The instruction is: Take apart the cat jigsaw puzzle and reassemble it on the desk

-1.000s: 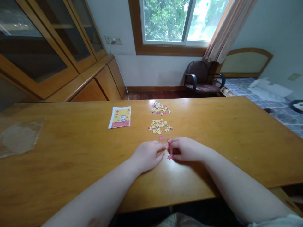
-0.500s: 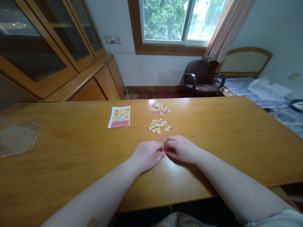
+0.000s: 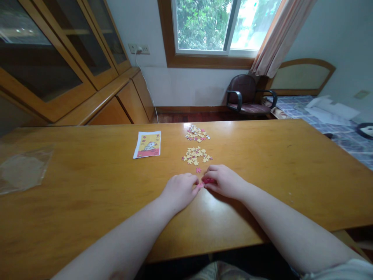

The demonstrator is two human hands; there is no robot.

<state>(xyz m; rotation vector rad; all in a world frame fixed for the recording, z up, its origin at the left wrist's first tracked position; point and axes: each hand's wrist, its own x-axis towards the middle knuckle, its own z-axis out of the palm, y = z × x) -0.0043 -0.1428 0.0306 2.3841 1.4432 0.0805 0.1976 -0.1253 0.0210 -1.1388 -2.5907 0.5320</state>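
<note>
My left hand [image 3: 181, 190] rests low over the table, thumb and fingers pinched on a small pink puzzle piece [image 3: 200, 185]. Close beside it on the right, my right hand [image 3: 223, 181] is closed around darker pink puzzle pieces [image 3: 209, 181], partly hidden by its fingers. Whether the pieces in the two hands are joined, I cannot tell. Just beyond my fingertips lies a single pink piece [image 3: 198, 170]. Farther off is a loose pile of mostly yellow pieces [image 3: 194, 155], and behind that a second pile [image 3: 197, 134] of yellow, pink and white pieces.
A picture card [image 3: 148, 144] with a white animal on yellow and pink lies left of the piles. A clear plastic bag [image 3: 25, 169] is at the table's left. Past the wooden table [image 3: 101, 194] stand an office chair [image 3: 243, 95], a bed and glass-door cabinets.
My right hand has lifted and tilted slightly, so more of the dark pink pieces in it shows. My left hand has barely moved.
</note>
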